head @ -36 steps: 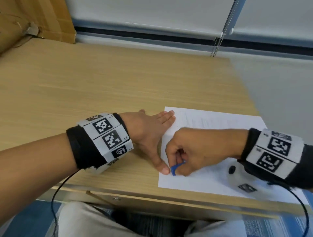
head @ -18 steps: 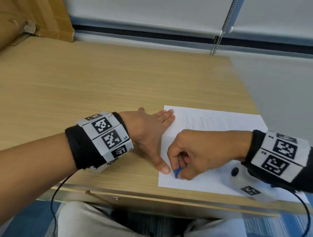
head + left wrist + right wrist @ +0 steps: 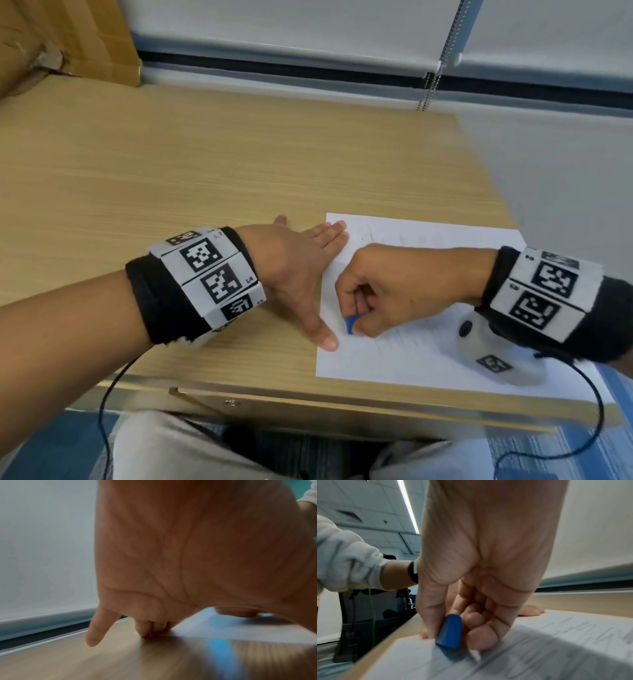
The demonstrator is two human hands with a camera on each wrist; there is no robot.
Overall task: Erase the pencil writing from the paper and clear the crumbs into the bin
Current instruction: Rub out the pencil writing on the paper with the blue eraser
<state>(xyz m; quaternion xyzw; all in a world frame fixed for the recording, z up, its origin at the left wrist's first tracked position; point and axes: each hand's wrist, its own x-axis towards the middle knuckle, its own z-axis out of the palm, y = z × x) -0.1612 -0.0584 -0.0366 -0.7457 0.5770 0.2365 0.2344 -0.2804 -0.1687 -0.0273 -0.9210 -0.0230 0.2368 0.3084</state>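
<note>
A white sheet of paper with faint pencil writing lies at the near right of the wooden desk. My right hand pinches a small blue eraser between thumb and fingers, its lower end on the paper near the left edge. In the right wrist view the blue eraser stands on the blurred paper. My left hand lies flat and spread, fingers on the paper's top-left corner and thumb on its left edge. The left wrist view shows those fingers pressing the paper's corner.
A cardboard box stands at the desk's far left corner. A window blind with a bead chain runs along the back. The desk's right edge drops off just beyond the paper. My lap sits below the near edge.
My right hand has slid the eraser a short way back and forth near the paper's left edge. The left hand has stayed flat in the same place.
</note>
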